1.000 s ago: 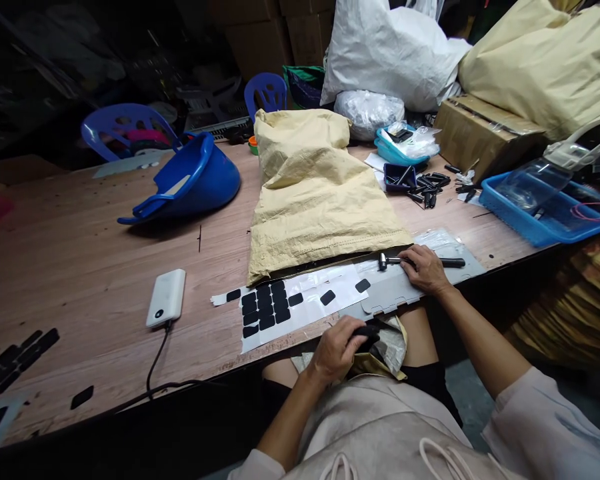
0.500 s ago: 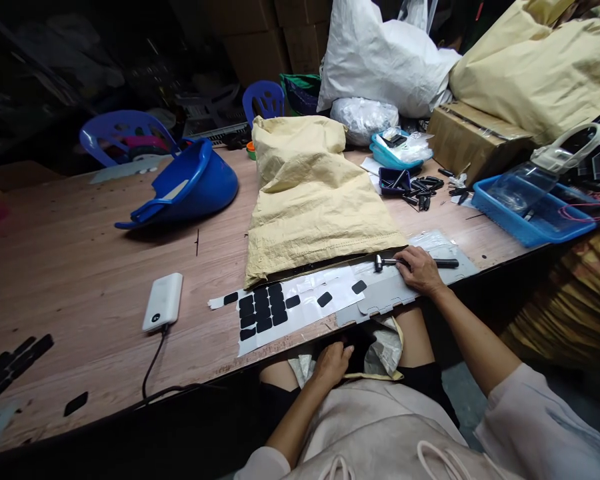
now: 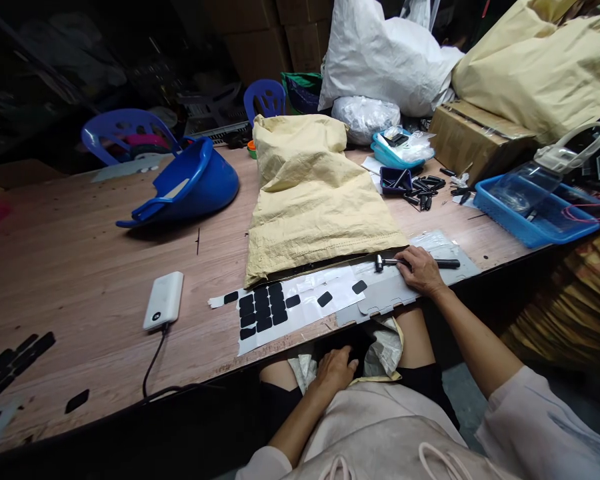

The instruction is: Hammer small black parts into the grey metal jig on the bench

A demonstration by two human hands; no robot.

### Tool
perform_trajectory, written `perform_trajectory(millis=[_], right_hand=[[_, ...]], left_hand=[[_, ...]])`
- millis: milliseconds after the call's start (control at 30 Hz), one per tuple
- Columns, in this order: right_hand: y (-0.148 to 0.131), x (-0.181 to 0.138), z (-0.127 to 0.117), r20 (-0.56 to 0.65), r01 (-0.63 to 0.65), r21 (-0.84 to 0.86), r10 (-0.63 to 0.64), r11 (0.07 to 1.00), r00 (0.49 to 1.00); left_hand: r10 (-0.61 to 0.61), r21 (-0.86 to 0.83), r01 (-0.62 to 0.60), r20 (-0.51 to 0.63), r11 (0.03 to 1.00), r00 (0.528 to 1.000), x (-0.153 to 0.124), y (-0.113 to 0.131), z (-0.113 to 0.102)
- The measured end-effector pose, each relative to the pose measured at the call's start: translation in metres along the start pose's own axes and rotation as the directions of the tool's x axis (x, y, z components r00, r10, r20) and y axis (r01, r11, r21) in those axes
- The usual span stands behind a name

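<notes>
On the table's front edge my right hand [image 3: 421, 271] is curled over the shaft of a small hammer [image 3: 448, 264]. The hammer's metal head points left, and it lies on a grey sheet [image 3: 387, 301]. My left hand [image 3: 337, 369] is low in my lap, at the mouth of an open sack [image 3: 386, 350] with a pale lining; its thumb stands apart from the fingers, and nothing shows in it. Left of the hammer, black rounded pads [image 3: 263, 312] sit in rows on white backing paper [image 3: 307, 308], with a few placed singly.
A large yellow sack [image 3: 315, 193] lies behind the paper. Further left are a blue plastic scoop [image 3: 200, 180] and a white power bank [image 3: 164, 300] with a cable. To the right stand a blue basket [image 3: 535, 223], a cardboard box [image 3: 480, 143] and small black parts [image 3: 423, 193].
My left hand has shifted slightly in my lap, its thumb and fingers spreading apart. My right hand and the hammer stay in place.
</notes>
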State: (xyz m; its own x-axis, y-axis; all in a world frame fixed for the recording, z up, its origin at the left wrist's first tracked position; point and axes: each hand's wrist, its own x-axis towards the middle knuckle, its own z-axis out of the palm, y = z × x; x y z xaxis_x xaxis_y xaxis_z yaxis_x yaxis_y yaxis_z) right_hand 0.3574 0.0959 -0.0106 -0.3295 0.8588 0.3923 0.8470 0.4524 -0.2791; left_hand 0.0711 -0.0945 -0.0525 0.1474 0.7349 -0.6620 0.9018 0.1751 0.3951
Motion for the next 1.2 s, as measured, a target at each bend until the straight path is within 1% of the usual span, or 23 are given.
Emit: perform_trajectory(millis=[67, 133, 200, 267, 333, 400, 467, 500, 567, 633, 733, 800, 900, 967, 1000, 1067, 1133, 1200], right_hand=[[0.000, 0.000, 0.000, -0.001, 0.004, -0.001, -0.004, 1.000, 1.000], [0.001, -0.001, 0.001, -0.002, 0.005, -0.006, -0.005, 1.000, 1.000], [0.002, -0.001, 0.001, -0.005, 0.007, -0.014, -0.007, 1.000, 1.000], [0.004, -0.001, 0.003, -0.010, 0.011, -0.021, -0.011, 1.000, 1.000], [0.004, -0.001, 0.003, -0.015, 0.013, -0.020, -0.013, 1.000, 1.000], [0.004, -0.001, 0.004, -0.017, 0.010, -0.017, -0.010, 1.000, 1.000], [0.003, -0.001, 0.003, -0.017, 0.007, -0.015, -0.008, 1.000, 1.000], [0.003, -0.001, 0.003, -0.018, 0.005, -0.014, -0.006, 1.000, 1.000], [0.003, -0.001, 0.003, -0.019, 0.003, -0.011, -0.003, 1.000, 1.000], [0.002, -0.001, 0.003, -0.018, 0.001, -0.002, -0.001, 1.000, 1.000], [0.002, -0.001, 0.003, -0.014, 0.001, 0.013, -0.001, 1.000, 1.000], [0.002, -0.001, 0.003, -0.014, 0.003, 0.015, -0.003, 1.000, 1.000], [0.002, -0.001, 0.002, -0.018, 0.007, 0.007, -0.007, 1.000, 1.000], [0.002, -0.001, 0.002, -0.017, 0.007, 0.002, -0.007, 1.000, 1.000], [0.002, -0.001, 0.002, -0.016, 0.006, 0.001, -0.006, 1.000, 1.000], [0.002, -0.001, 0.002, -0.015, 0.005, 0.001, -0.005, 1.000, 1.000], [0.002, -0.001, 0.002, -0.017, 0.004, 0.004, -0.004, 1.000, 1.000], [0.001, -0.001, 0.002, -0.016, 0.004, 0.012, -0.004, 1.000, 1.000]], left_hand=[[0.079, -0.009, -0.080, -0.050, 0.997, 0.996, -0.011, 0.006, -0.009], [0.150, -0.078, -0.163, -0.154, 0.983, 0.977, -0.020, 0.013, -0.024], [0.183, -0.188, -0.241, -0.282, 0.952, 0.942, -0.024, 0.019, -0.046], [0.155, -0.267, -0.285, -0.419, 0.920, 0.895, -0.020, 0.021, -0.072], [0.052, -0.282, -0.248, -0.558, 0.927, 0.828, -0.010, 0.019, -0.100], [-0.087, -0.275, -0.134, -0.663, 0.952, 0.743, 0.004, 0.014, -0.126], [-0.192, -0.277, -0.015, -0.703, 0.961, 0.685, 0.016, 0.007, -0.149], [-0.229, -0.280, 0.031, -0.709, 0.959, 0.667, 0.022, 0.003, -0.158], [-0.269, -0.285, 0.082, -0.717, 0.955, 0.643, 0.029, -0.003, -0.171], [-0.280, -0.288, 0.091, -0.727, 0.953, 0.627, 0.034, -0.005, -0.179], [-0.281, -0.299, 0.076, -0.739, 0.951, 0.612, 0.039, -0.004, -0.186], [-0.276, -0.307, 0.053, -0.753, 0.950, 0.597, 0.043, 0.000, -0.188], [-0.241, -0.282, 0.015, -0.792, 0.959, 0.561, 0.049, 0.008, -0.192], [-0.225, -0.261, 0.011, -0.810, 0.965, 0.541, 0.054, 0.014, -0.195], [-0.226, -0.258, 0.018, -0.810, 0.966, 0.541, 0.056, 0.016, -0.196], [-0.248, -0.270, 0.047, -0.786, 0.962, 0.567, 0.060, 0.020, -0.199], [-0.280, -0.288, 0.089, -0.739, 0.953, 0.613, 0.063, 0.023, -0.202], [-0.308, -0.305, 0.121, -0.697, 0.945, 0.648, 0.065, 0.023, -0.206]])
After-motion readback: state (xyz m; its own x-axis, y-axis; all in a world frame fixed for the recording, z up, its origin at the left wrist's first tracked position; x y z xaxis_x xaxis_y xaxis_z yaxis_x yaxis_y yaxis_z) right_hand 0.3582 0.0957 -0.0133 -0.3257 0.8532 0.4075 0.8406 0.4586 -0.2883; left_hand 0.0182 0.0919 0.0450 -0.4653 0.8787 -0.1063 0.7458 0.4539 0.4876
